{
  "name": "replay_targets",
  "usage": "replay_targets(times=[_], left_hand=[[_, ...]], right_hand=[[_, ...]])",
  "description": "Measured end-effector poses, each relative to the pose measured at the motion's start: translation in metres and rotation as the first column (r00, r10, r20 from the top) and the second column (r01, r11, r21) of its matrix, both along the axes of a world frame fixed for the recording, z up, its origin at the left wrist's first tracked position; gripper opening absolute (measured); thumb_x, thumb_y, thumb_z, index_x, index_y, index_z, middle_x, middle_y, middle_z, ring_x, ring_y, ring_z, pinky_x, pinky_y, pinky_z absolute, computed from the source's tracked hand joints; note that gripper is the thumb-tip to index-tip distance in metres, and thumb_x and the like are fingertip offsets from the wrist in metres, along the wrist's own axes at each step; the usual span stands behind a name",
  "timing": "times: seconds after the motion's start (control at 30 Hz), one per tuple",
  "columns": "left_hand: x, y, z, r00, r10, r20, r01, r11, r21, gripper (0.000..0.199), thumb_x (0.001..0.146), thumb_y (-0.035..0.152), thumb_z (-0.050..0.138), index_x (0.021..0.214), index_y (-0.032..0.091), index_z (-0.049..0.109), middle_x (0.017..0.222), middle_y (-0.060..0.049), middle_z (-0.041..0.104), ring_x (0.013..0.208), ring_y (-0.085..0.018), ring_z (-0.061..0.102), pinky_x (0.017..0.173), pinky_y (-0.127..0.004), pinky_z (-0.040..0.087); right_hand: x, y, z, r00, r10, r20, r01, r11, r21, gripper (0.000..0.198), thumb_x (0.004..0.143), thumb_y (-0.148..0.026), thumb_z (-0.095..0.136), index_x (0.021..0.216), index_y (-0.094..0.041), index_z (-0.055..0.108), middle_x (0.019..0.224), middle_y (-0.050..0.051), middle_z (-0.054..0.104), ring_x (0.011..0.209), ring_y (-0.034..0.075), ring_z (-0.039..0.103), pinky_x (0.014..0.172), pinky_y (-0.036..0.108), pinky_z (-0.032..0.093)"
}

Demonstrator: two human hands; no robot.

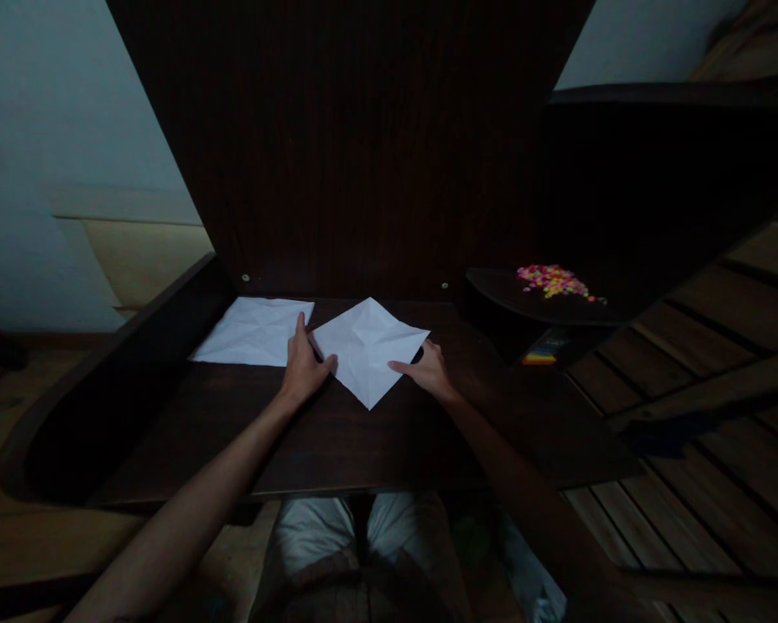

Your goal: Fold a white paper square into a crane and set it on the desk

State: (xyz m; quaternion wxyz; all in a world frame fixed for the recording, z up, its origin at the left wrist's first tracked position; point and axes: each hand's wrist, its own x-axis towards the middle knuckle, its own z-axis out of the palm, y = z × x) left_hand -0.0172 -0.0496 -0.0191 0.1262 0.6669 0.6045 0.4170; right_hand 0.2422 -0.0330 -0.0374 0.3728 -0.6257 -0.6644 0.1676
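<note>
A square white sheet of paper [368, 350], turned like a diamond and marked with creases, is between my two hands over the dark desk. My left hand [305, 368] grips its left corner, thumb on top and index finger pointing up. At the right corner, my right hand [428, 368] pinches the paper with its thumb on top and the other fingers underneath, partly hidden. The right corner looks slightly lifted. Left of my left hand lies a second creased white sheet [252, 333], flat on the desk.
A dark wooden desk [389, 450] has a raised left side panel [122, 381] and a tall back panel [363, 156]. On a small rounded shelf [492, 285] at right sits a pile of colourful small pieces [554, 281]. Wooden slats [719, 372] stand further right.
</note>
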Motion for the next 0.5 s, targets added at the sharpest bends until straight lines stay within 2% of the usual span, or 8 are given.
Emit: replay_targets(times=[0.07, 0.13, 0.23, 0.3, 0.37, 0.5], left_hand=[[-0.001, 0.001, -0.003, 0.994, -0.024, -0.104, 0.029, 0.999, 0.041, 0.083, 0.073, 0.022, 0.065, 0.145, 0.016, 0.025, 0.142, -0.018, 0.04, 0.132, -0.035, 0.035, 0.109, -0.053, 0.031], [-0.002, 0.002, -0.006, 0.977, -0.061, -0.204, 0.073, 0.996, 0.056, 0.061, 0.076, 0.019, 0.06, 0.135, 0.018, 0.045, 0.146, -0.015, 0.035, 0.137, -0.036, 0.026, 0.11, -0.055, 0.028], [-0.001, 0.002, -0.009, 0.934, -0.167, -0.315, 0.189, 0.981, 0.04, 0.033, 0.082, 0.021, 0.054, 0.114, 0.02, 0.063, 0.145, -0.011, 0.039, 0.14, -0.035, 0.021, 0.111, -0.056, 0.025], [0.001, 0.002, -0.01, 0.905, -0.225, -0.361, 0.246, 0.969, 0.012, 0.026, 0.085, 0.028, 0.053, 0.105, 0.02, 0.067, 0.143, -0.01, 0.042, 0.139, -0.035, 0.023, 0.112, -0.057, 0.024], [0.003, 0.0, -0.01, 0.896, -0.228, -0.382, 0.243, 0.97, -0.009, 0.031, 0.084, 0.037, 0.056, 0.107, 0.019, 0.067, 0.144, -0.012, 0.042, 0.139, -0.038, 0.023, 0.111, -0.06, 0.021], [0.003, -0.001, -0.011, 0.927, -0.126, -0.352, 0.121, 0.992, -0.038, 0.071, 0.076, 0.051, 0.065, 0.131, 0.011, 0.048, 0.148, -0.022, 0.032, 0.14, -0.044, 0.017, 0.109, -0.063, 0.018]], right_hand=[[0.001, -0.001, 0.0, 1.0, 0.026, 0.006, -0.026, 0.999, -0.019, 0.072, 0.054, -0.041, 0.082, 0.119, -0.015, 0.06, 0.12, 0.013, 0.061, 0.119, 0.031, 0.048, 0.101, 0.046, 0.04], [0.003, -0.001, 0.0, 0.993, 0.114, 0.041, -0.113, 0.993, -0.031, 0.08, 0.054, -0.042, 0.082, 0.125, -0.016, 0.056, 0.13, 0.013, 0.056, 0.13, 0.031, 0.039, 0.109, 0.048, 0.03], [0.007, -0.001, 0.001, 0.962, 0.244, 0.119, -0.239, 0.969, -0.058, 0.084, 0.057, -0.047, 0.08, 0.131, -0.02, 0.052, 0.139, 0.01, 0.049, 0.14, 0.032, 0.023, 0.116, 0.052, 0.013], [0.01, -0.002, 0.003, 0.94, 0.305, 0.152, -0.293, 0.951, -0.093, 0.078, 0.063, -0.05, 0.077, 0.132, -0.022, 0.052, 0.142, 0.009, 0.047, 0.142, 0.033, 0.017, 0.116, 0.054, 0.008], [0.012, -0.002, 0.005, 0.924, 0.345, 0.166, -0.326, 0.936, -0.13, 0.072, 0.068, -0.05, 0.073, 0.132, -0.024, 0.053, 0.143, 0.008, 0.045, 0.142, 0.033, 0.018, 0.116, 0.053, 0.01], [0.012, -0.005, 0.005, 0.923, 0.35, 0.163, -0.327, 0.933, -0.152, 0.071, 0.071, -0.049, 0.072, 0.134, -0.023, 0.051, 0.145, 0.009, 0.043, 0.14, 0.033, 0.025, 0.115, 0.051, 0.017]])
